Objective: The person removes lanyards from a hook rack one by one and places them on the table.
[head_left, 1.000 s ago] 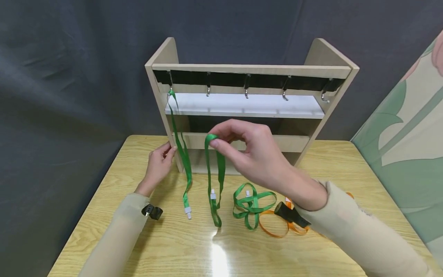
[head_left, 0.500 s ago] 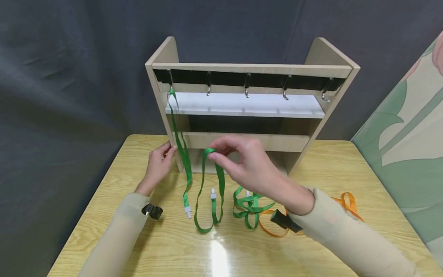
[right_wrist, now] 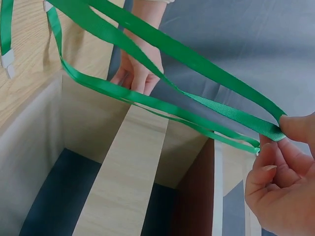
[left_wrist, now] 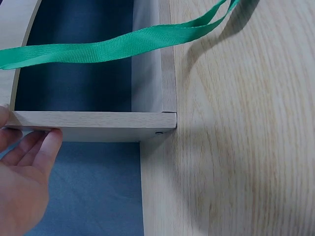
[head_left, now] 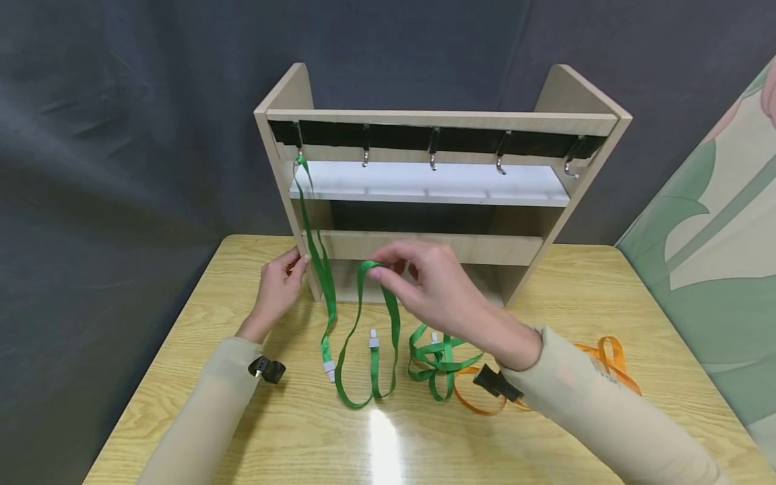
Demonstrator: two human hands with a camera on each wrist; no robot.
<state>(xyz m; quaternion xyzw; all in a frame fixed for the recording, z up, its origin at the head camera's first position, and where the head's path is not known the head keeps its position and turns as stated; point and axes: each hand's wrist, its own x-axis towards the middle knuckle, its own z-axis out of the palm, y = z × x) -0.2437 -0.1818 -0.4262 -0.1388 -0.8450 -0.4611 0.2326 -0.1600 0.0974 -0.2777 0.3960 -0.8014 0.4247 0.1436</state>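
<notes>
My right hand [head_left: 433, 286] pinches the top of a green lanyard [head_left: 347, 357] between thumb and fingertips, in front of the wooden rack [head_left: 424, 248]. Below the pinch the strap spreads into a wide loop, its pale clip [head_left: 374, 339] sticking up inside. In the right wrist view, two strands run from the right fingertips to the upper left. My left hand [head_left: 279, 289] holds the rack's left side panel [left_wrist: 108, 119], thumb over the front edge and fingertips against the outer face. Another green lanyard [head_left: 324, 276] hangs from the leftmost hook, its clip end low over the table.
Several metal hooks [head_left: 433, 160] line a black strip [head_left: 400, 137] under the rack's top rail. A coiled green lanyard [head_left: 445, 367] lies on the table [head_left: 291, 431], beside orange lanyards [head_left: 615, 360] partly hidden by the right forearm. A dark curtain [head_left: 151, 135] hangs behind.
My right hand has come down and a little nearer, and the held lanyard's loop has spread wider to the left. The left hand has stayed on the rack's side.
</notes>
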